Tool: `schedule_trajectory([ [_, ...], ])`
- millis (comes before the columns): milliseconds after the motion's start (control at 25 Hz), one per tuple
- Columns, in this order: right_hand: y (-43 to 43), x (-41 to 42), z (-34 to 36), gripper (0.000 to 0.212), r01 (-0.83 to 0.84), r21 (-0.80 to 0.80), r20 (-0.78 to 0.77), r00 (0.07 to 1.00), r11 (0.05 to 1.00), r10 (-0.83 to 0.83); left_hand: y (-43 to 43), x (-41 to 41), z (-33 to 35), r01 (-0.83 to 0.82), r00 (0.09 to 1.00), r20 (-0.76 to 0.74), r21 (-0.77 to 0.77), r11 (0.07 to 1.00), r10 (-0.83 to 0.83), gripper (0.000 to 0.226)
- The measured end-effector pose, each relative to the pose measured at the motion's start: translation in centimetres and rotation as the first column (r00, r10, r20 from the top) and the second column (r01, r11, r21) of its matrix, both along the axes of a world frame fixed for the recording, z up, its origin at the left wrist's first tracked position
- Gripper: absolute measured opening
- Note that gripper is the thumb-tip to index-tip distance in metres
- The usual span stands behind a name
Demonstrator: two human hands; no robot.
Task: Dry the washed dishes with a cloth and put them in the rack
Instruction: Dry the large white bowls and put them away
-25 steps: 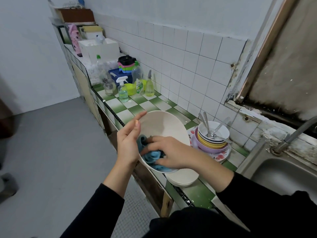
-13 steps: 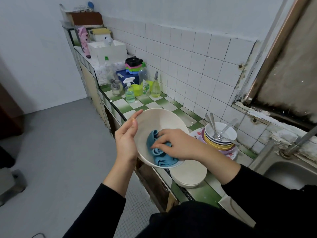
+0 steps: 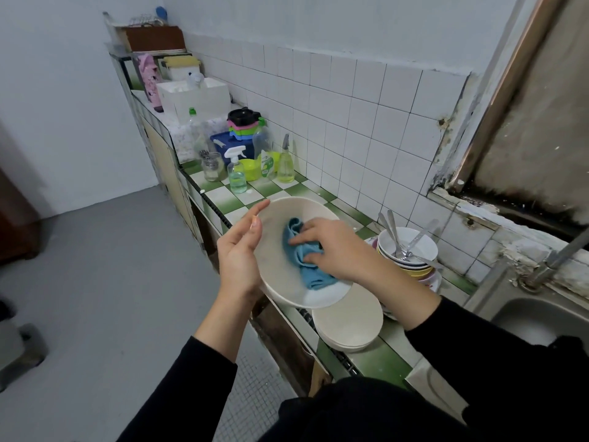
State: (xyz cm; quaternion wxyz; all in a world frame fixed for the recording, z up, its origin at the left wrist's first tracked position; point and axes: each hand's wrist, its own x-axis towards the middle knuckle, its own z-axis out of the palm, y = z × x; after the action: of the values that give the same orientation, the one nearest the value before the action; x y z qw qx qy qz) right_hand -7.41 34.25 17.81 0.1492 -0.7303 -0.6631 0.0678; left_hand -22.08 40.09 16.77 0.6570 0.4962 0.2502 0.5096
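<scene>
Above the green-checked counter (image 3: 287,189), the straight-fingered left hand (image 3: 239,250) braces the pale plate (image 3: 274,237) at its rim while the right hand (image 3: 334,247) bunches the blue cloth (image 3: 307,266) under curled fingers at its centre; the wipe should probably sweep outward to that braced rim.

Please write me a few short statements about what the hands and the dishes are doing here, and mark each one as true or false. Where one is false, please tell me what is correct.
1. The right hand presses a blue cloth against the inside of the cream plate. True.
2. The left hand holds a spoon. False: it holds no spoon; it supports the left rim of the cream plate with straight fingers.
3. Cutlery stands in the top bowl of the stack of bowls. True.
4. The cream plate lies flat on the counter. False: it is held tilted above the counter, over a stack of plates.
</scene>
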Motion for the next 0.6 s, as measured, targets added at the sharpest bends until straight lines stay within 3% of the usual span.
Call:
schedule_trajectory([
  [40,0.1,-0.4,-0.4,0.039,0.034,0.067,-0.179,0.984,0.997,-0.021,0.0,0.3,0.0,0.013,1.0,-0.002,0.018,1.0,-0.013,0.026],
  [120,-0.2,-1.8,-0.8,0.03,0.015,0.051,-0.556,0.831,0.999,0.016,-0.2,0.6,-0.1,0.032,0.999,-0.044,0.05,0.998,-0.03,0.025],
  [160,-0.6,-2.6,-1.0,0.024,-0.035,0.03,-0.621,0.782,0.999,0.046,-0.1,0.5,-0.2,0.026,0.998,-0.062,0.042,0.999,-0.023,0.025],
  [280,-0.9,-2.6,-1.3,0.013,-0.189,-0.041,-0.393,0.906,0.981,0.158,0.5,0.1,-0.4,-0.011,0.999,-0.045,-0.021,1.0,0.01,0.025],
  [400,-0.2,-0.9,-1.4,0.015,-0.112,-0.042,-0.155,0.982,0.993,0.104,0.8,-0.1,-0.2,-0.02,0.999,-0.031,-0.042,0.999,0.019,0.024],
  [440,0.1,-0.7,-1.7,0.018,-0.021,0.037,-0.169,0.985,0.999,0.027,0.7,0.0,-0.1,-0.022,0.999,-0.037,-0.037,0.999,0.02,0.023],
  [520,0.6,-1.6,-2.3,0.023,0.154,0.148,-0.441,0.894,0.977,-0.074,0.1,0.4,0.0,-0.014,0.997,-0.071,-0.005,1.0,0.014,0.024],
  [600,0.4,-2.6,-2.4,0.026,0.023,0.064,-0.722,0.692,0.998,0.03,-0.1,0.6,0.0,-0.014,0.995,-0.095,0.004,1.0,0.015,0.024],
])
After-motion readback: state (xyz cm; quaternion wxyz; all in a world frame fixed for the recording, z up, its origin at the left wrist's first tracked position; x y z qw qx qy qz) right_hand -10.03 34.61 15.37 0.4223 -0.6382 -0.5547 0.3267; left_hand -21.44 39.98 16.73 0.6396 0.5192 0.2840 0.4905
